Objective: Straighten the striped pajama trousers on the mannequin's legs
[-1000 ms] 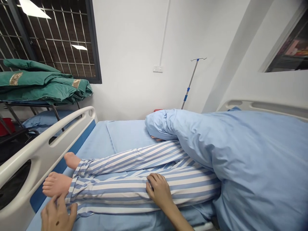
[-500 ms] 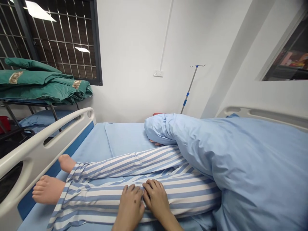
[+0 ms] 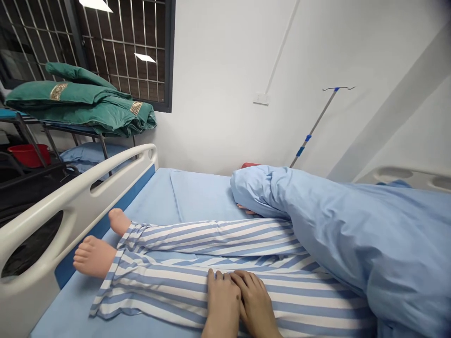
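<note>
A figure in blue-and-white striped pyjama trousers [image 3: 211, 244] lies on a hospital bed, its bare feet [image 3: 93, 256] toward the footboard. A light blue quilt [image 3: 345, 225] covers the upper body. My left hand [image 3: 222, 305] and my right hand [image 3: 256, 304] lie side by side, touching, on the near striped leg around the knee. Fingers of both hands are stretched flat on the cloth and hold nothing.
A white footboard rail [image 3: 70, 192] runs along the left of the bed, over a blue sheet [image 3: 190, 192]. Folded green blankets [image 3: 84, 103] rest on a rack at the back left, with a red basin [image 3: 30, 154] below. An IV pole [image 3: 317, 122] stands by the wall.
My left hand has moved from near the feet to the knee, beside my right hand. Both now lie flat together. The view has swung slightly to the left.
</note>
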A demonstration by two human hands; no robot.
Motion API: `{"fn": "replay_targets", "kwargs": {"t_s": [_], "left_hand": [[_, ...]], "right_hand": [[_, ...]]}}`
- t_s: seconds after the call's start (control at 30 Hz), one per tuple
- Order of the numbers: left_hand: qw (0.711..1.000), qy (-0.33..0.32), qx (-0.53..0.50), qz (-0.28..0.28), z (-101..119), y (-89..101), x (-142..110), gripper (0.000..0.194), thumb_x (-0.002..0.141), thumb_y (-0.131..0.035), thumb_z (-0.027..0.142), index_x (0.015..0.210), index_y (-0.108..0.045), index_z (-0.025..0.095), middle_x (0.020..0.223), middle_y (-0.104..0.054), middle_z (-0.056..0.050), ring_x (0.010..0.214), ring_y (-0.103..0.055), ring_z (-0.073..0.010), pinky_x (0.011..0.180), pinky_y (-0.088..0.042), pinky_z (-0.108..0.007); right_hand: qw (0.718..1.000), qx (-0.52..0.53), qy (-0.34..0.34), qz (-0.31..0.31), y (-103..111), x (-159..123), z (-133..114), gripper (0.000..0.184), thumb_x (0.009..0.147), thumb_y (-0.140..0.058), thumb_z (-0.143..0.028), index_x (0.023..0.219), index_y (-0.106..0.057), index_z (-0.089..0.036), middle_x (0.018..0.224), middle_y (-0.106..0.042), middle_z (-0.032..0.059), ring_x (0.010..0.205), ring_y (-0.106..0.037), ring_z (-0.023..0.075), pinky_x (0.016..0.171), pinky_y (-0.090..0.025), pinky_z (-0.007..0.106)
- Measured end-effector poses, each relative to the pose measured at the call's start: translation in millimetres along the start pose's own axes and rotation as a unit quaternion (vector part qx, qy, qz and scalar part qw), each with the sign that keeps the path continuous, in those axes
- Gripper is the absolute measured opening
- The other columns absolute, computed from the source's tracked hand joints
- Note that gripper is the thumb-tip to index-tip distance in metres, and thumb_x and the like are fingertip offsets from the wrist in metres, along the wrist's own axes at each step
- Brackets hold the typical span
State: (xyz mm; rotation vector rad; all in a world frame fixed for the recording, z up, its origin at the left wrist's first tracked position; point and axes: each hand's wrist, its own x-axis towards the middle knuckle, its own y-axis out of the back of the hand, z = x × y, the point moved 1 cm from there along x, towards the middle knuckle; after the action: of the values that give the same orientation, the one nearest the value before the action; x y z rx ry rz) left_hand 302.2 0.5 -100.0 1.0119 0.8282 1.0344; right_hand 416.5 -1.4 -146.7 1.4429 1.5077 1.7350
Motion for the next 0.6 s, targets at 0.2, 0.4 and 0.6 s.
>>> {"fn": "replay_targets", "kwargs": {"t_s": [0.2,0.4,0.6], "left_hand": [[1.000,-0.010,-0.025,0.002,-5,-1.8,0,0.034,0.081,-0.043,0.015,0.109,-0.062,0.017,0.108,-0.062,-0.014,0.107,-0.051,-0.0284,0.097,-0.028,-0.051],[0.999,-0.006,-0.046,-0.010,-6,0.0,1,0.036,0.082,-0.040,0.015,0.113,-0.058,0.013,0.111,-0.060,-0.015,0.110,-0.048,-0.0294,0.100,-0.026,-0.054],[0.984,-0.107,-0.109,0.096,-43,-10.3,-14,0.034,0.074,-0.058,0.029,0.106,-0.060,0.019,0.113,-0.059,-0.010,0.107,-0.049,-0.0263,0.097,-0.035,-0.049]], "right_hand": [[1.000,-0.017,0.024,0.001,-2,0,5,0.032,0.079,-0.050,-0.026,0.111,-0.053,-0.025,0.102,-0.060,0.0045,0.091,-0.054,0.0204,0.076,-0.044,0.034],[0.999,-0.014,0.029,-0.011,-3,3,6,0.032,0.078,-0.053,-0.026,0.110,-0.054,-0.025,0.099,-0.061,0.0041,0.088,-0.056,0.0198,0.072,-0.047,0.033],[0.998,0.021,-0.014,-0.051,0,6,4,0.023,0.083,-0.047,-0.029,0.103,-0.057,-0.025,0.099,-0.061,0.0048,0.091,-0.056,0.0208,0.078,-0.047,0.037]]}}
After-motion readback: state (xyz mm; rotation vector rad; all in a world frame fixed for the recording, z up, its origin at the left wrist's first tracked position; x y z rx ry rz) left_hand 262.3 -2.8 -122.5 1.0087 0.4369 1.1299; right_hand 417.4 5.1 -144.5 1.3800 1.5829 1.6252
